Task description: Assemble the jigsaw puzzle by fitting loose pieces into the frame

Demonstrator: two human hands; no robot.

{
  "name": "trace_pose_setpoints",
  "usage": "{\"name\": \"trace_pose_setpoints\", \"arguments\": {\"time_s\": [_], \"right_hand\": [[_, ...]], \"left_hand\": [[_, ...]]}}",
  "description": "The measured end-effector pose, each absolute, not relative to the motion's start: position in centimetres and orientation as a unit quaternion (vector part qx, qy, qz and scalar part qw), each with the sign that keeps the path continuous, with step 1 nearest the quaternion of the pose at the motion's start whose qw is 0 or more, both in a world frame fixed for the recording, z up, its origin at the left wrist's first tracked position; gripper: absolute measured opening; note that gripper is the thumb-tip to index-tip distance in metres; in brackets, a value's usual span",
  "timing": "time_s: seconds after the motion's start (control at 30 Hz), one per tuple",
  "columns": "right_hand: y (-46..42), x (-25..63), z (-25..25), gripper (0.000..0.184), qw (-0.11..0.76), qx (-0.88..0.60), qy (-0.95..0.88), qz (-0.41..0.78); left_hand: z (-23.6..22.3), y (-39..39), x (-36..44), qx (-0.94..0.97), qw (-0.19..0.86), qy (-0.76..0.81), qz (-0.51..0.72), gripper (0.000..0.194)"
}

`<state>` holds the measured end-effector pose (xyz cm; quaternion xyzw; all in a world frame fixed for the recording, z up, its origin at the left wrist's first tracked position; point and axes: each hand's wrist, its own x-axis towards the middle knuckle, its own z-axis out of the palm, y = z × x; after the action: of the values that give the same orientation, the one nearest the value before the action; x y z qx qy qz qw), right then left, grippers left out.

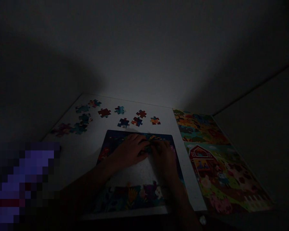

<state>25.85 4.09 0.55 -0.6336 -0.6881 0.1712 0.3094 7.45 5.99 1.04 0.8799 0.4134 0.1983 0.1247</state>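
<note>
In dim light, a partly assembled jigsaw puzzle (132, 194) lies on a white surface, its dark blue border framing a bare middle. Both hands meet over its upper part. My left hand (135, 149) reaches in from the left, fingers bent and thumb below, closed about a small dark greenish puzzle piece (148, 149). From the right, my right hand (165, 157) curls its fingers onto the same spot, touching that piece. The fingers partly hide the piece, so how it sits against its neighbours cannot be made out.
Loose puzzle pieces lie beyond the puzzle, among them a red piece (104, 112), a blue piece (123, 123) and an orange piece (155, 120). Several more cluster at the left. To the right are a farm picture (221, 179) and an animal picture (199, 126).
</note>
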Motion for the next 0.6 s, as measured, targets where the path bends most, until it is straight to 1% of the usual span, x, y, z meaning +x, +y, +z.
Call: {"name": "trace_pose_setpoints", "arguments": {"time_s": [0.1,0.2,0.27,0.33,0.43,0.6], "right_hand": [[3.6,26.2,0.9,0.021,0.33,-0.607,-0.7,0.182],[3.2,26.9,1.6,0.024,0.394,-0.617,-0.661,0.166],[3.1,27.3,1.8,0.024,0.419,-0.637,-0.629,0.153],[3.0,27.4,1.7,0.024,0.397,-0.643,-0.634,0.163],[3.0,27.4,1.1,0.024,0.334,-0.635,-0.673,0.178],[2.7,27.5,0.4,0.026,0.273,-0.599,-0.739,0.141]], "left_hand": [[1.0,6.0,7.7,0.88,0.119,0.423,0.177,0.034],[0.9,6.0,7.8,0.881,0.117,0.425,0.17,0.033],[0.8,6.0,7.7,0.885,0.113,0.418,0.172,0.032],[0.8,6.0,7.7,0.89,0.107,0.408,0.175,0.031],[0.8,6.1,7.6,0.895,0.093,0.397,0.182,0.031],[0.8,6.1,7.7,0.892,0.086,0.406,0.18,0.036]]}}
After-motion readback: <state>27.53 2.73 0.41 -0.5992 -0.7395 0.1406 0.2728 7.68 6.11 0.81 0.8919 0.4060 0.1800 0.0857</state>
